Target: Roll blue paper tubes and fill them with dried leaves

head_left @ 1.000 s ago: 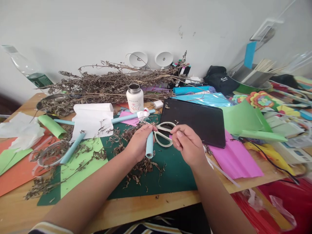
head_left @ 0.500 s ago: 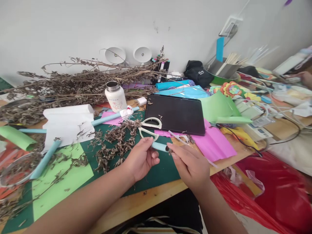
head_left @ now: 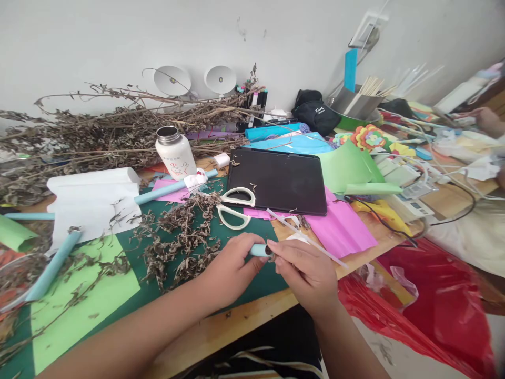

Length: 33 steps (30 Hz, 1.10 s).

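Observation:
My left hand (head_left: pixel 239 266) is wrapped round a short light-blue paper tube (head_left: pixel 259 250), whose dark open end faces right. At that opening my right hand (head_left: pixel 305 271) pinches small brown bits of dried leaves (head_left: pixel 272 256), its fingertips touching the rim. Just left of my hands a pile of crumbled dried leaves (head_left: pixel 183 239) lies on the green cutting mat (head_left: pixel 252 287). Scissors (head_left: pixel 235 225) with pale handles rest behind my left hand, their blades mostly hidden by the leaves. A thin white strip (head_left: pixel 307 238) lies behind my right hand.
A black tablet-like slab (head_left: pixel 276 179) lies ahead, with an uncapped white bottle (head_left: pixel 175 152) to its left. Dried branches (head_left: pixel 118 126) line the wall. Coloured paper, including a pink sheet (head_left: pixel 347 223), surrounds the mat. A red plastic bag (head_left: pixel 445 295) hangs at right; another person's hand (head_left: pixel 489 122) shows far right.
My left fingers have closed further round the blue tube. Both hands and the tube sit slightly lower, clear of the scissors' handles. The camera view has shifted a little to the right.

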Available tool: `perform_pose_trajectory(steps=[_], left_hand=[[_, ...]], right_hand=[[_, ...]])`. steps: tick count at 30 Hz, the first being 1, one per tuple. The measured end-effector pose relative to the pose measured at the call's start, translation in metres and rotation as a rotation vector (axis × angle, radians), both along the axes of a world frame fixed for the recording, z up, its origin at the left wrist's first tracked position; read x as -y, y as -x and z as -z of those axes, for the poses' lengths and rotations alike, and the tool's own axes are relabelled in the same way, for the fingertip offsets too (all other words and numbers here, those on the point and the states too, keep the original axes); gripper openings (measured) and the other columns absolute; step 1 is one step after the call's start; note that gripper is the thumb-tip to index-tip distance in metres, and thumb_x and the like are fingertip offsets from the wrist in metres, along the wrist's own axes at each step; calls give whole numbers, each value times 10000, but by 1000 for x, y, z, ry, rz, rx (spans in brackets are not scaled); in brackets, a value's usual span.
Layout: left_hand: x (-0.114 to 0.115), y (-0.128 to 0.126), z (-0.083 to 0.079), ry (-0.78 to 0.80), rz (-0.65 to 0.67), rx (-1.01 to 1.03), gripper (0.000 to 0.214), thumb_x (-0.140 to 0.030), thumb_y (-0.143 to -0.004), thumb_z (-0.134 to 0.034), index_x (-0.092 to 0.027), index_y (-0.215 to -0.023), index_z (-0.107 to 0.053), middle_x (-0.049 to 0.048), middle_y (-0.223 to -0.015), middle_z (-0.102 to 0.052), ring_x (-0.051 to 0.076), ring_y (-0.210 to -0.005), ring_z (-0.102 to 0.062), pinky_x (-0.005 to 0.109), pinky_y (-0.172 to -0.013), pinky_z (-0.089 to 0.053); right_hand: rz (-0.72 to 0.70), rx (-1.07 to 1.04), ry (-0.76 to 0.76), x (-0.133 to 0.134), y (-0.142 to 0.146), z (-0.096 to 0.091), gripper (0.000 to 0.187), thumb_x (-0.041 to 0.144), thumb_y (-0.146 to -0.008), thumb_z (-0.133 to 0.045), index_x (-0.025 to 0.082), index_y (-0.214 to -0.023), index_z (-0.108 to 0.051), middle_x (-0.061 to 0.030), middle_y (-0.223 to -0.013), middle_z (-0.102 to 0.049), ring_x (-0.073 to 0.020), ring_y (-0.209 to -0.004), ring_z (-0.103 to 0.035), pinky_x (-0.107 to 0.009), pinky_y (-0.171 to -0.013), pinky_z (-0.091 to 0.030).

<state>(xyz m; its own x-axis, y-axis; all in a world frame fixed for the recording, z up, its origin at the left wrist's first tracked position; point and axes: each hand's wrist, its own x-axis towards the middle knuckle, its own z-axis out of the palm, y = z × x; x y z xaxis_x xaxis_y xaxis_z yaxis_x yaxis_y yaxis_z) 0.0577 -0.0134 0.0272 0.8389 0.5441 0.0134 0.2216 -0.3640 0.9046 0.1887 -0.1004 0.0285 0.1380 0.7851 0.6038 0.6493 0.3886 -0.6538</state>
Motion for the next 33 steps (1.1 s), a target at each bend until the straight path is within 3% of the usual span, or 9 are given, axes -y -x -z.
perform_pose_trajectory(steps=[4,7,13,20,24,26,29,33], left_hand=[[3,1,2,-177,-3,59,171,-175,-801,-401,-187,-963,-453,62,-1024,-506,169,-962,-448,303,-849,-350],[8,1,5,-161,11,43,184,-142,-800,-370,-196,-959,-446,47,-962,-535,153,-897,-480,281,-792,-381],[13,-1,5,-41,59,-77,146,-85,-737,-349,-181,-790,-445,-2,-738,-490,127,-696,-453,252,-639,-387],[15,0,5,52,151,-168,119,-194,-718,-445,-169,-832,-422,18,-804,-464,156,-740,-439,305,-676,-393],[14,2,8,55,206,-74,199,-293,-736,-482,-165,-869,-407,45,-862,-452,180,-806,-425,335,-726,-387],[14,3,9,79,224,17,214,-362,-783,-414,-164,-866,-400,50,-863,-438,180,-816,-412,331,-740,-379],[16,3,10,148,178,100,258,-391,-844,-250,-169,-798,-373,25,-781,-402,147,-734,-388,294,-692,-374],[20,3,11,168,131,131,306,-392,-860,-184,-183,-674,-307,-17,-661,-323,118,-624,-324,253,-606,-336]], right_hand=[[-44,-87,15,4,-2,0,334,35,-741,-465,221,-995,-578,-18,-766,-632,-109,-685,-579,-234,-582,-485],[-56,-33,9,6,-7,-3,319,44,-756,-419,205,-990,-564,-31,-785,-627,-121,-719,-578,-252,-608,-486],[-49,298,60,8,-19,-17,284,54,-757,-436,180,-979,-559,-49,-827,-617,-123,-751,-573,-232,-633,-487],[-170,550,126,7,-22,-31,228,109,-812,-399,138,-950,-579,-55,-770,-617,-128,-667,-545,-241,-558,-458],[-143,815,192,9,-20,-36,296,131,-835,-319,136,-1019,-551,-65,-754,-601,-146,-589,-483,-269,-482,-403],[-135,893,203,10,-16,-36,323,127,-829,-310,140,-1069,-526,-69,-780,-595,-150,-588,-460,-271,-473,-382],[-129,882,247,10,-9,-34,301,136,-832,-308,158,-979,-569,-59,-749,-576,-142,-579,-436,-263,-477,-362],[-201,643,383,10,-5,-26,298,118,-823,-301,169,-919,-579,-59,-748,-546,-137,-617,-454,-245,-501,-390]])
